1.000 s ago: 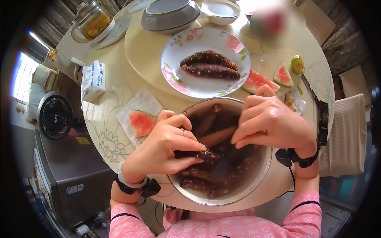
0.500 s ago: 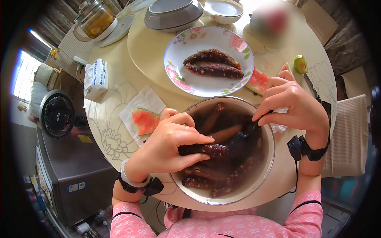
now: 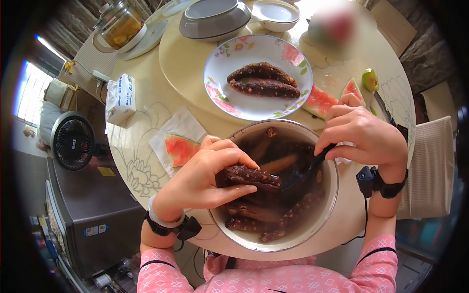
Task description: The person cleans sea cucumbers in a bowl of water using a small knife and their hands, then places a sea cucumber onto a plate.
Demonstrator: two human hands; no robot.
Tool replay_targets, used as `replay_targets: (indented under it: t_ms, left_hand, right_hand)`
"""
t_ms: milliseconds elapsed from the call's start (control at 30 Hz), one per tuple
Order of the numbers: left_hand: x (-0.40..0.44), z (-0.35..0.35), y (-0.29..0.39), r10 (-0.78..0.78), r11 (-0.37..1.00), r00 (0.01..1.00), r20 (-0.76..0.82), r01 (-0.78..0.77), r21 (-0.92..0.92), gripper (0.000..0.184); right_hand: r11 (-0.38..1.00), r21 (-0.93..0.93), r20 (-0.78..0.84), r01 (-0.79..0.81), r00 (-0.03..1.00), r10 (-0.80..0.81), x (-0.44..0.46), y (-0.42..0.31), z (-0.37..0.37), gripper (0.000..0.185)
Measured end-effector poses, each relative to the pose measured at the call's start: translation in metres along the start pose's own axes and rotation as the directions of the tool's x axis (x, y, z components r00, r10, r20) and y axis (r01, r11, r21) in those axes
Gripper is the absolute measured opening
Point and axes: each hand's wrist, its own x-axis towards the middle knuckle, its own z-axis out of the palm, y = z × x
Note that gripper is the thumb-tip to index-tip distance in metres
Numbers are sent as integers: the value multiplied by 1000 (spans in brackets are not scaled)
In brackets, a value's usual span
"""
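Note:
My left hand (image 3: 205,178) grips a dark, fat-flecked cured sausage (image 3: 251,178) between thumb and fingers, just above the water in a white basin (image 3: 335,195). Several more sausages (image 3: 298,207) lie in the murky water. My right hand (image 3: 359,133) is closed around a black handle-like thing (image 3: 324,154) at the basin's right side. Its lower end goes down toward the water and is too dark to make out. Beyond the basin, two sausages (image 3: 264,89) rest on a flowered plate (image 3: 221,63).
Watermelon pieces (image 3: 180,149) lie left of the basin on a paper napkin (image 3: 188,122), with more watermelon (image 3: 320,101) to its right. A tissue pack (image 3: 120,100) stands at left. A grey covered dish (image 3: 215,20) and white bowl (image 3: 275,13) are at the back. A knife (image 3: 383,108) lies at right.
My left hand has raised and turned the sausage slightly, so more of it shows. My right hand has shifted a little right, and more of the black thing is visible.

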Motion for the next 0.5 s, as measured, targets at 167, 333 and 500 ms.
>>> replay_targets:
  t_ms: [167,333,500]
  left_hand:
    - [-2,2,-2,46,995,999,-8,-45,90,33]
    - [0,1,-1,-47,998,999,-18,47,-31,32]
    - [1,-2,0,5,1000,1000,27,-4,-29,29]
  right_hand:
    - [999,-49,0,-11,1000,11,-2,-10,1,8]
    - [998,-48,-18,-37,999,36,-3,-19,4,6]
    - [998,-30,-115,-51,992,48,10,-29,22,8]
